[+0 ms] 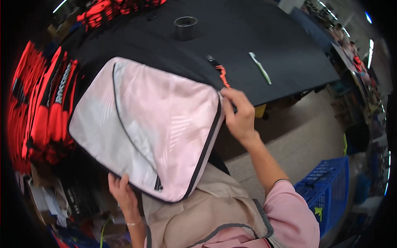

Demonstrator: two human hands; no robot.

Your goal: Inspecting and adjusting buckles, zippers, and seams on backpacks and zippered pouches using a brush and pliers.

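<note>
A flat, padded pink and pale grey zip bag (178,111) with black edging lies tilted in front of me, partly over the black table and partly over my lap. A dark curved zip line crosses its front. At its far right corner, my right hand (240,113) is closed in a pinch on the edge beside the zip. My left hand (123,193) grips the near left edge, with some fingers hidden by the bag. Just beyond the right hand, an orange cord with a black end (222,74) rests on the table.
A green and white toothbrush (260,68) and a dark round tin or roll (185,28) lie on the black table (297,70). Red and black fabric pieces (45,107) are stacked at left, with more red pieces (111,10) behind. A blue plastic crate (326,190) stands at lower right.
</note>
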